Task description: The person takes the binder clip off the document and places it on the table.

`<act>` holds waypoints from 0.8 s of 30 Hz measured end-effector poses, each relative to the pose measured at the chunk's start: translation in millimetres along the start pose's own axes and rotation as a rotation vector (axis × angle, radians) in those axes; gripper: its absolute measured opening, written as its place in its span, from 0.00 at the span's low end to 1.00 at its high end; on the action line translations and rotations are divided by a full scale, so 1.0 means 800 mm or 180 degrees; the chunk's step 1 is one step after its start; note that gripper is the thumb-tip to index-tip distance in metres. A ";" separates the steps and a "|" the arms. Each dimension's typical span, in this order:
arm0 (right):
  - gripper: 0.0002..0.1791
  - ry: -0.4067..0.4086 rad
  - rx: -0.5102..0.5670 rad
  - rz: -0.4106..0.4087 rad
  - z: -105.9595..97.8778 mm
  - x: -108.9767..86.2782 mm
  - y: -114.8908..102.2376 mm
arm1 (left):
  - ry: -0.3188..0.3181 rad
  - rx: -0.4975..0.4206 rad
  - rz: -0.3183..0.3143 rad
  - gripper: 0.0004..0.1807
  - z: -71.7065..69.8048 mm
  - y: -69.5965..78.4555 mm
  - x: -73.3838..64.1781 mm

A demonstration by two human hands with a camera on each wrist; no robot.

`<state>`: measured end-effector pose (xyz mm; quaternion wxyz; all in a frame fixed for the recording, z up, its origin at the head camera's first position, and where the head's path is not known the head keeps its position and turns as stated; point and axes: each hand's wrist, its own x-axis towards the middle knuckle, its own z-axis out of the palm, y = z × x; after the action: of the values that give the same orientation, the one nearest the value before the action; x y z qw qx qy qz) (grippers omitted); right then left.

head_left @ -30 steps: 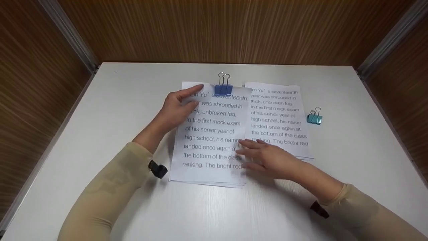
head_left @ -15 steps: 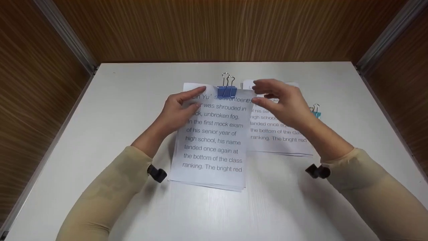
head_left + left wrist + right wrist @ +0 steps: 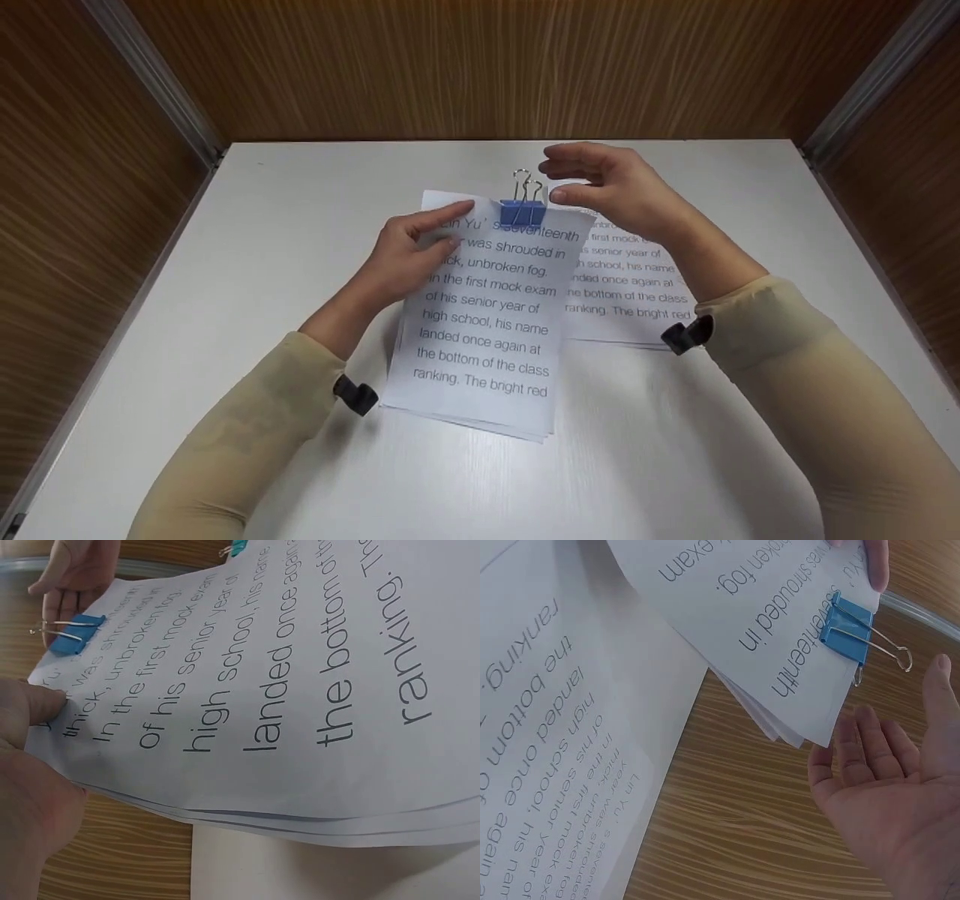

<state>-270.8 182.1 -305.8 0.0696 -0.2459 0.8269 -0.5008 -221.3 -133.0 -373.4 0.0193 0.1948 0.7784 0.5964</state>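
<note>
A stack of printed paper sheets [image 3: 487, 322] is tilted up off the table at its top end. My left hand [image 3: 409, 251] grips the stack's upper left edge, thumb on the printed face and the other fingers partly hidden behind. A blue binder clip [image 3: 523, 214] sits on the top edge, its two wire handles standing up; it also shows in the left wrist view as a blue clip [image 3: 77, 634]. Just right of those handles is my right hand [image 3: 619, 184], fingers loosely bent and holding nothing. In the right wrist view its palm [image 3: 885, 795] faces the clip, apart from it.
A second printed stack [image 3: 630, 300] lies on the white table [image 3: 300, 180] to the right, partly covered by the right arm. A teal binder clip [image 3: 238, 547] peeks in at the top of the left wrist view. Wood-grain panels [image 3: 480, 67] enclose the table's back and sides.
My right hand has risen from the stack's lower right edge to beside the clip's handles. The clipped stack has shifted slightly right and tilted, with my left hand still gripping it.
</note>
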 end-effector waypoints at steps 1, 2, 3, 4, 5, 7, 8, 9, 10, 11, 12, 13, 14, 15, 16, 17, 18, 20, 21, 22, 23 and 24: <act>0.33 -0.0055 0.0038 0.0004 0.001 0.002 0.000 | -0.0006 -0.0022 0.0002 0.27 0.000 0.000 -0.001; 0.33 -0.0107 0.0056 0.0012 0.002 0.004 0.000 | -0.0014 -0.0041 -0.0006 0.27 0.001 0.001 -0.001; 0.33 -0.0163 0.0087 0.0024 0.002 0.006 0.000 | -0.0024 -0.0047 -0.0022 0.27 0.001 0.001 -0.002; 0.34 -0.0213 0.0097 0.0036 0.003 0.007 0.000 | -0.0032 -0.0050 -0.0041 0.27 0.001 0.001 -0.002; 0.34 -0.0259 0.0104 0.0044 0.004 0.009 -0.001 | -0.0042 -0.0057 -0.0049 0.27 0.002 0.001 -0.002; 0.34 -0.0334 0.0100 0.0046 0.005 0.013 -0.001 | -0.0064 -0.0058 -0.0048 0.27 0.002 0.002 -0.002; 0.33 -0.0366 0.0098 0.0054 0.005 0.014 -0.001 | -0.0074 -0.0057 -0.0042 0.27 0.003 0.002 -0.002; 0.33 -0.0395 0.0113 0.0062 0.005 0.016 -0.001 | -0.0084 -0.0058 -0.0034 0.27 0.003 0.003 -0.002; 0.33 -0.0419 0.0100 0.0067 0.006 0.017 -0.001 | -0.0089 -0.0066 -0.0023 0.27 0.003 0.003 -0.002; 0.32 -0.0440 0.0116 0.0073 0.006 0.019 0.000 | -0.0094 -0.0078 -0.0015 0.27 0.004 0.003 -0.002; 0.31 -0.0462 0.0129 0.0088 0.007 0.019 0.000 | -0.0098 -0.0085 -0.0004 0.27 0.004 0.003 -0.002; 0.31 -0.0486 0.0153 0.0102 0.007 0.020 0.000 | -0.0101 -0.0091 0.0000 0.27 0.005 0.003 -0.002; 0.31 -0.0505 0.0175 0.0119 0.007 0.020 0.000 | -0.0104 -0.0100 0.0005 0.27 0.005 0.004 -0.003; 0.31 -0.0517 0.0194 0.0138 0.008 0.021 0.001 | -0.0106 -0.0106 0.0008 0.26 0.006 0.004 -0.003; 0.31 -0.0526 0.0210 0.0154 0.008 0.021 0.001 | -0.0105 -0.0103 0.0017 0.26 0.007 0.004 -0.002; 0.30 -0.0530 0.0228 0.0176 0.008 0.020 0.001 | -0.0108 -0.0107 0.0022 0.26 0.007 0.004 -0.002; 0.30 -0.0530 0.0235 0.0203 0.008 0.020 0.002 | -0.0109 -0.0103 0.0030 0.26 0.008 0.004 -0.002; 0.29 -0.0521 0.0234 0.0248 0.007 0.019 0.002 | -0.0117 -0.0114 0.0032 0.26 0.009 0.004 -0.001; 0.29 -0.0516 0.0248 0.0273 0.006 0.018 0.002 | -0.0123 -0.0120 0.0028 0.26 0.010 0.004 -0.001; 0.29 -0.0514 0.0249 0.0288 0.006 0.017 0.002 | -0.0125 -0.0114 0.0025 0.26 0.010 0.004 -0.001; 0.29 -0.0507 0.0255 0.0305 0.006 0.017 0.002 | -0.0130 -0.0113 0.0012 0.26 0.011 0.003 -0.001; 0.29 -0.0500 0.0253 0.0319 0.006 0.016 0.002 | -0.0131 -0.0102 0.0002 0.26 0.011 0.003 -0.001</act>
<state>-280.9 172.8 -307.7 0.1690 -0.2399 0.8096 -0.5083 -217.5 -124.7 -373.6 0.0383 0.2069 0.7682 0.6047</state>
